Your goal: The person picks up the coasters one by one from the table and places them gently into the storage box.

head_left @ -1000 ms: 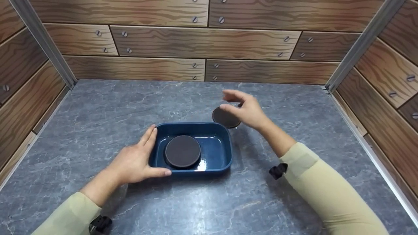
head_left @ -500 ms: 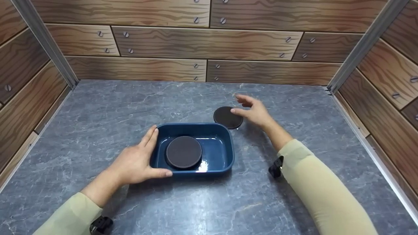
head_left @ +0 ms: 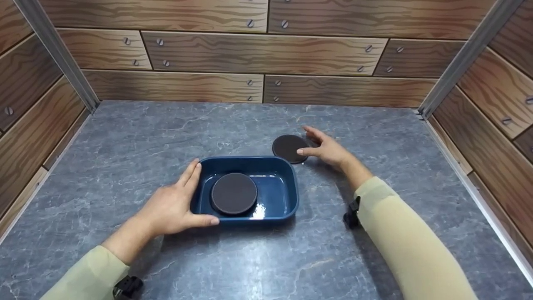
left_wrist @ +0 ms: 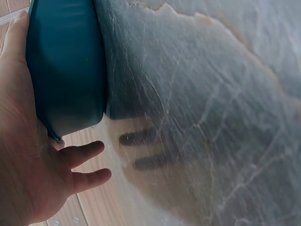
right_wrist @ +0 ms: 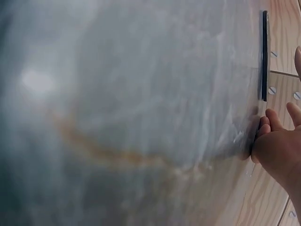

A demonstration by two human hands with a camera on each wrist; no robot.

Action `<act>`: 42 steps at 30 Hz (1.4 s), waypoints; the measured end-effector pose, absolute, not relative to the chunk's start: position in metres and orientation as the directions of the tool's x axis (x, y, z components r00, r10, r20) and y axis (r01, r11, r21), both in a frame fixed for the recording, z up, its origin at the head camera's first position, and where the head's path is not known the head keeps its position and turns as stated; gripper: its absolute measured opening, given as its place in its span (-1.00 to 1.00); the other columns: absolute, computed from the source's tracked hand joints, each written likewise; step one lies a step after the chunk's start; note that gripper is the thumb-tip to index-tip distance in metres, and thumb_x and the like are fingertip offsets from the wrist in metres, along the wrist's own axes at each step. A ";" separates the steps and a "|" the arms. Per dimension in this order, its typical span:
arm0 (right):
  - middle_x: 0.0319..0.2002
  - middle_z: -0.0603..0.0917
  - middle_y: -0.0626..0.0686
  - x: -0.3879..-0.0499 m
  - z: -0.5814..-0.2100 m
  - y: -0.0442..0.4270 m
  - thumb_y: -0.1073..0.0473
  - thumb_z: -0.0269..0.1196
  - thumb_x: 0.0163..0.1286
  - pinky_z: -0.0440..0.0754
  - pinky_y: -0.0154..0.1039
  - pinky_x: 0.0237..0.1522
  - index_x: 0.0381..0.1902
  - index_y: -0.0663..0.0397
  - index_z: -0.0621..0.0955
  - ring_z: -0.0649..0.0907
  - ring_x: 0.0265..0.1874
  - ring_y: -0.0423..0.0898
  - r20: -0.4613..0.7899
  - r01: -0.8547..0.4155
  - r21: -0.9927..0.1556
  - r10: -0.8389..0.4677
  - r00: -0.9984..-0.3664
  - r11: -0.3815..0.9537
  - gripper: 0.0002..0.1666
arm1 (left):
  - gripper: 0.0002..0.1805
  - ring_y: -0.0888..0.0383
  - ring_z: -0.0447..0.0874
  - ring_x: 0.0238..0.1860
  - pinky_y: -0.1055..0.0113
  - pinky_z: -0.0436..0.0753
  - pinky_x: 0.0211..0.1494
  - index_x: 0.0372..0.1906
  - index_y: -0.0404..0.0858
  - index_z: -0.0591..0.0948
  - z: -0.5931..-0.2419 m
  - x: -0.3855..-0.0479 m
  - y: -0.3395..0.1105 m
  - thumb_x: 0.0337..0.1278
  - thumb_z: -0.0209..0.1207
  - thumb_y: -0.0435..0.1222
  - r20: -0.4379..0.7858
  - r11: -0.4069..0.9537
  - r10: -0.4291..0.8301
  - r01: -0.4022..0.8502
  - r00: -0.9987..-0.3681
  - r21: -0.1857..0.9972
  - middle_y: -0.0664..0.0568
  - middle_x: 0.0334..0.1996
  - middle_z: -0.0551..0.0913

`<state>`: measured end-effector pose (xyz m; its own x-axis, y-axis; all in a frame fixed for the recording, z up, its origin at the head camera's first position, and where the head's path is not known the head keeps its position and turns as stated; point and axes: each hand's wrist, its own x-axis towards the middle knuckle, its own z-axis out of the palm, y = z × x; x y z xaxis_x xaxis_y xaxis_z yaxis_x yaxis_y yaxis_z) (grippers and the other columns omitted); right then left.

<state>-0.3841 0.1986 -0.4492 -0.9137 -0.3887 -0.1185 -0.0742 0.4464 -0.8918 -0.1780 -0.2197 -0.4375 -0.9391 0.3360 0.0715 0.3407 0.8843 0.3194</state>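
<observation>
A blue rectangular dish (head_left: 272, 193) stands on the table in the head view. My left hand (head_left: 170, 208) holds its left end, thumb along the near rim and fingers at the far left corner; in the left wrist view, two lower fingers (left_wrist: 87, 155) stick out free below the dish. Inside, at the left, lies a round dark brown coaster (head_left: 234, 193), raised as if on a stack. Behind the dish's far right corner, another dark round coaster (head_left: 288, 146) lies flat. My right hand (head_left: 330, 151) is at its right edge, fingers apart, thumb over the edge; contact is unclear.
The grey marbled table (head_left: 158, 129) carries the dish. Wood-patterned panels (head_left: 262, 54) close the back and both sides, with metal corner posts (head_left: 458, 58). Small black wrist cameras (head_left: 129, 286) sit under the sleeves.
My right hand has moved from above the loose coaster down and rightward to its right edge, uncovering more of it. My left hand and the dish look the same.
</observation>
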 end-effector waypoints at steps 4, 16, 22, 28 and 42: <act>0.66 0.13 0.28 -0.382 -0.448 0.198 0.10 0.50 0.40 0.05 0.10 0.61 0.74 0.03 0.09 0.09 0.65 0.19 -0.125 -0.080 -0.888 -0.404 -0.906 0.453 0.16 | 0.58 -0.37 0.74 -0.02 -0.28 0.66 0.06 0.73 -0.33 -0.08 -0.437 -0.178 -0.220 -0.14 0.19 0.66 0.071 0.886 0.336 0.340 -0.939 0.314 -0.16 0.73 -0.13; 0.70 0.05 0.23 -0.384 -0.448 0.192 0.14 0.56 0.30 -0.03 0.10 0.62 0.76 -0.01 0.02 0.10 0.64 0.16 -0.154 -0.107 -0.855 -0.445 -0.882 0.508 0.29 | 0.58 -0.33 0.75 -0.04 -0.25 0.67 0.07 0.74 -0.31 -0.10 -0.437 -0.178 -0.221 -0.14 0.21 0.65 0.069 0.886 0.327 0.331 -0.942 0.323 -0.19 0.73 -0.09; 0.68 0.05 0.27 -0.382 -0.448 0.191 0.17 0.59 0.26 -0.06 0.12 0.62 0.75 -0.01 0.03 0.12 0.62 0.20 -0.140 -0.138 -0.840 -0.455 -0.879 0.525 0.32 | 0.59 -0.34 0.74 -0.02 -0.26 0.66 0.09 0.74 -0.30 -0.11 -0.437 -0.179 -0.221 -0.15 0.20 0.66 0.062 0.888 0.327 0.329 -0.943 0.321 -0.16 0.73 -0.13; 0.67 0.10 0.27 -0.384 -0.448 0.192 0.15 0.62 0.22 -0.04 0.13 0.61 0.75 -0.01 0.05 0.14 0.61 0.20 -0.137 -0.171 -0.801 -0.453 -0.881 0.574 0.34 | 0.59 -0.35 0.74 -0.01 -0.26 0.67 0.08 0.74 -0.31 -0.11 -0.437 -0.179 -0.220 -0.15 0.20 0.66 0.060 0.887 0.331 0.332 -0.942 0.322 -0.17 0.73 -0.14; 0.68 0.10 0.26 -0.385 -0.449 0.193 0.03 0.59 0.25 -0.09 0.28 0.59 0.75 -0.04 0.06 0.02 0.64 0.31 -0.138 -0.233 -0.689 -0.440 -0.887 0.686 0.31 | 0.57 -0.36 0.74 -0.03 -0.28 0.66 0.06 0.73 -0.34 -0.09 -0.439 -0.180 -0.220 -0.12 0.17 0.66 0.070 0.884 0.342 0.346 -0.937 0.313 -0.22 0.72 -0.09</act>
<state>-0.3850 0.1930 -0.4492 -0.8870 -0.4405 -0.1383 -0.2334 0.6863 -0.6889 -0.1798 -0.2204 -0.4387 -0.9372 0.3417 0.0702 0.3460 0.8844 0.3132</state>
